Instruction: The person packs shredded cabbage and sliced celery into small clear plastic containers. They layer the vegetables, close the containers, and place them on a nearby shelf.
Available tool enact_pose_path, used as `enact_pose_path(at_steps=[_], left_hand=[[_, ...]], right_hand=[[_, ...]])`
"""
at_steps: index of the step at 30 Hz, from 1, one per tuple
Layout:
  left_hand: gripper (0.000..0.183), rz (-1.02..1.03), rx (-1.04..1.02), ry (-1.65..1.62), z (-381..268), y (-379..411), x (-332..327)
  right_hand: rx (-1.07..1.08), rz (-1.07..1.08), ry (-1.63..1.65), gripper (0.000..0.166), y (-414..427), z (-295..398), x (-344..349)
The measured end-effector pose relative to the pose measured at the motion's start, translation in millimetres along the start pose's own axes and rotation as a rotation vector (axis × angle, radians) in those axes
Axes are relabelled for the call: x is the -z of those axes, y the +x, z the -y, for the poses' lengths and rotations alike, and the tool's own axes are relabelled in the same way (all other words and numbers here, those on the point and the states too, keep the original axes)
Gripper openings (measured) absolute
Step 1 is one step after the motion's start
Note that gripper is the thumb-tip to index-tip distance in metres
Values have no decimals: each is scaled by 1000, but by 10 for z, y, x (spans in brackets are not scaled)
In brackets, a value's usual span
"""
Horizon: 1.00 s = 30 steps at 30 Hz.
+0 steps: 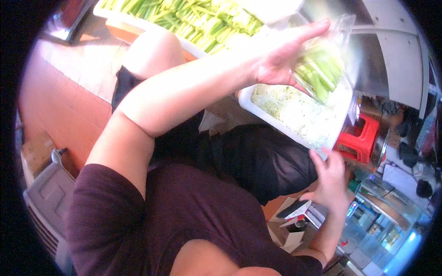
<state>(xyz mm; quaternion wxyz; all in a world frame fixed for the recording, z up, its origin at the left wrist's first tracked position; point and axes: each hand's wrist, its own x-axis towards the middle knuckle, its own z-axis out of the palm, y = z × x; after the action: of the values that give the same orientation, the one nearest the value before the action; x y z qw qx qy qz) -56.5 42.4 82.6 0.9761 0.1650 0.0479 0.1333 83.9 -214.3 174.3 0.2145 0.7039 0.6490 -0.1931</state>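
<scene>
My left hand [278,63] reaches far across to the upper right. It holds a clear plastic bag [319,70] with cut pale-green vegetable stalks inside, the thumb along one side and fingers partly hidden behind it. Just below the bag is a white plastic tray [264,115] full of thin white shreds or sprouts [290,108]. My right hand [329,177], slightly blurred, is by the tray's near corner with fingers apart and nothing seen in it. Whether its fingertips touch the tray, I cannot tell.
A large white tray [198,51] of cut green stalks [193,20] lies beyond my knee. To the right is a red plastic stool [366,138]. An opened cardboard box [293,239] stands below my right arm, a grey plastic chair [51,196] at left. A glass-fronted case [383,220] is lower right.
</scene>
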Motion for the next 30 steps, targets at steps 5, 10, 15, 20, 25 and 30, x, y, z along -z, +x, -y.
enact_pose_path(at_steps=[5,10,15,20,25,30], left_hand=[[52,75,-132,181,122,47,50],[60,178,-118,164,159,95,166],[66,208,-85,329,199,102,155],[64,206,6,457,307,141,222],[62,-83,-2,150,286,211,275],[83,96,-200,58,422,227,404]], right_hand=[[-4,-16,-78,94,-214,280,-694],[108,-516,-44,53,-55,-275,-496],[11,-921,874,65,534,-523,193],[172,-595,1349,56,1314,-305,306],[75,-575,1395,36,1595,-352,220],[12,-850,1601,33,1790,-280,30]])
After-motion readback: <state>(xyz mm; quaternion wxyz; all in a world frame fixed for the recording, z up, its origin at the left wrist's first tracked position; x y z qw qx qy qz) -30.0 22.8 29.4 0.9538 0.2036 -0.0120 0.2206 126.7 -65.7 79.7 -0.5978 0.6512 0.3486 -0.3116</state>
